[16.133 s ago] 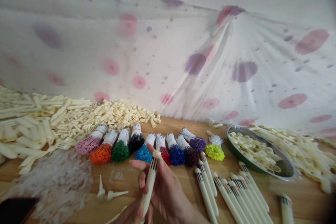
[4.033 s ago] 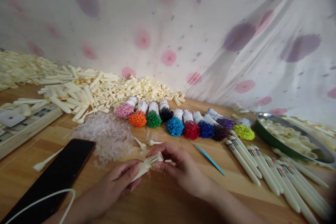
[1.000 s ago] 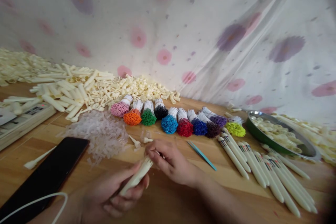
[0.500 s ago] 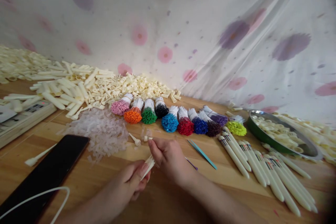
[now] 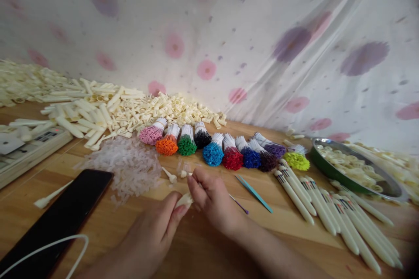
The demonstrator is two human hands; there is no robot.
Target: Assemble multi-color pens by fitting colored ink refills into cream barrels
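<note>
Near the front middle of the table, my left hand [image 5: 163, 218] is closed around a cream plastic pen part [image 5: 185, 200], most of it hidden by the fingers. My right hand [image 5: 211, 198] is closed in a pinch at the far end of that part; whatever else its fingertips hold is too small to make out. Just beyond the hands lie small cream pen pieces [image 5: 170, 176]. To the right of my right hand are one purple-tipped ink refill [image 5: 240, 205] and blue tweezers [image 5: 253, 193].
Bundles of coloured refills [image 5: 212, 152] stand in a row behind. Assembled pens [image 5: 327, 209] lie at right, beside a green-sided bowl [image 5: 314, 161] of cream parts. Clear plastic bits [image 5: 131, 168], a black phone [image 5: 65, 213], a white cable [image 5: 78, 237] and a power strip [image 5: 39, 146] are at left.
My left hand has turned and slid up the pen part, so less of it shows. My right hand stays at its end. The view has shifted slightly.
</note>
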